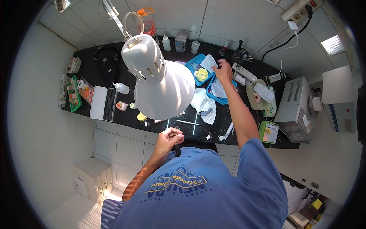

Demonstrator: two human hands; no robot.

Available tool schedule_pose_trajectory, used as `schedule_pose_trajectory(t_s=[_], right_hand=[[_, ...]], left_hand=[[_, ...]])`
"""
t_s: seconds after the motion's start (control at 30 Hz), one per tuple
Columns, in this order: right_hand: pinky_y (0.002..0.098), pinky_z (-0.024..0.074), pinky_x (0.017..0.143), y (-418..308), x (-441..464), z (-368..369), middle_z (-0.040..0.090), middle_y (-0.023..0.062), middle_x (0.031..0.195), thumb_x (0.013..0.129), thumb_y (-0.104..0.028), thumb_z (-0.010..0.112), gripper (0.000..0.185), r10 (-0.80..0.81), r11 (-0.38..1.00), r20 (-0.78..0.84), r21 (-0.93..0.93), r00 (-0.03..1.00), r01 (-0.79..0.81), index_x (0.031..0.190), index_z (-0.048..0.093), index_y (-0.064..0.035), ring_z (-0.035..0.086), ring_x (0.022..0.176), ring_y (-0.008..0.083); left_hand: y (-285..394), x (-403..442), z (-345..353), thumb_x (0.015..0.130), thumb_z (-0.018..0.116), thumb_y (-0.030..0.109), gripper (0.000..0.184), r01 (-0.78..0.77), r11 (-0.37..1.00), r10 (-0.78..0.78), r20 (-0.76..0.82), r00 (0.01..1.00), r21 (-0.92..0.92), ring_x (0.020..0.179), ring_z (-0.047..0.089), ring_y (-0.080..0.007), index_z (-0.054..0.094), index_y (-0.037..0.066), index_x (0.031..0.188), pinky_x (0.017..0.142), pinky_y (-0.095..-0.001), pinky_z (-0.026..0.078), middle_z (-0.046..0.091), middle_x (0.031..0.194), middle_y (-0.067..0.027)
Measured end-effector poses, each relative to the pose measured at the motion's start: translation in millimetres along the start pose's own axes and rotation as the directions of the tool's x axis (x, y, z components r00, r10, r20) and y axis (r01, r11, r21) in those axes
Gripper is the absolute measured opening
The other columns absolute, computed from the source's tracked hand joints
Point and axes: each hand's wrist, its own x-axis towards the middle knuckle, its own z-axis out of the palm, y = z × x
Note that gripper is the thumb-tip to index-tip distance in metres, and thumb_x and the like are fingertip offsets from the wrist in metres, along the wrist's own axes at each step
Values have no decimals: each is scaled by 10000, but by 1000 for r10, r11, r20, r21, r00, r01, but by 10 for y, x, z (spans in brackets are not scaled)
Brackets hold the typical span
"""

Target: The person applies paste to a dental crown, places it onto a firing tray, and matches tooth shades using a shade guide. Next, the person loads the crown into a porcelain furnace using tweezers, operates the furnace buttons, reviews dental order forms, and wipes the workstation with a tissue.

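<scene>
The left hand [170,139] is curled closed, and the right hand [216,67], grip unclear, is at the white paper [208,62] left of its fingertips, best handled lightly, clear of the yellow item [201,74] beside it.

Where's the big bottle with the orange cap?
In the head view, the bottle stands at the back left, behind the white lamp, by the wall.
</scene>
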Motion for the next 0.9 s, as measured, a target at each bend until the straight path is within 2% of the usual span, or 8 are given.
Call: schedule_pose_trajectory(t_s=[0.1,0.2,0.23,0.3,0.43,0.57,0.7,0.9], right_hand=[[409,514,708,-15,36,-35,683,117,853,805,-229,721,216,23,999,45,-50,999,-21,899,666,-42,673,786,258],[285,508,638,-148,-224,-470,688,86,794,844,-103,670,113,-16,909,-96,414,995,54,912,651,-15,653,643,156],[285,508,638,-173,-369,-611,688,86,794,844,-103,670,113,-17,910,-97,410,995,56,912,651,-15,653,643,156],[237,503,626,-216,-683,-905,688,74,805,867,-75,651,134,27,748,61,661,998,-61,964,632,16,653,677,119],[203,499,624,-283,-1150,-1423,683,75,809,884,-52,640,184,39,679,106,727,994,-104,1039,610,44,652,699,103],[216,510,637,-322,-1448,-1761,683,82,808,888,-45,642,253,52,664,98,740,994,-108,1116,591,51,649,704,103],[225,516,645,-341,-1648,-1972,679,83,788,891,-43,641,245,102,648,98,749,990,-141,1115,578,33,648,693,109],[220,504,616,-265,-1787,-2087,659,85,770,891,-47,645,227,116,642,84,754,990,-139,1079,547,34,638,678,110]], left_hand=[[-23,-64,99,916,614,57,111,-18,999,17,-34,999,-26,832,645,-115,597,-14,1000,812,-261,556,649,905,-61],[17,-75,303,946,589,105,125,-40,996,36,-53,998,-83,812,639,-118,589,-7,1003,795,-269,563,635,890,-56],[27,-45,369,953,583,124,138,-57,991,52,-48,997,-117,802,639,-123,582,-5,1001,784,-274,569,629,886,-53],[48,43,504,973,548,119,130,-78,989,78,-5,997,-124,813,630,-114,575,-3,1008,775,-270,565,619,909,-59],[282,149,943,973,538,88,131,-487,838,489,57,870,246,897,623,-134,589,-32,990,782,-264,548,622,1017,-101],[577,223,1289,959,546,72,118,-727,529,740,183,648,438,1204,521,-240,597,-28,995,981,-334,462,483,1321,-191],[717,297,1516,969,543,103,137,-726,644,701,193,686,243,1266,487,-287,586,-23,998,1028,-377,425,439,1390,-215],[664,327,1512,978,549,154,184,-650,707,608,230,760,280,1149,556,-220,582,-21,1023,980,-335,426,537,1296,-222]])
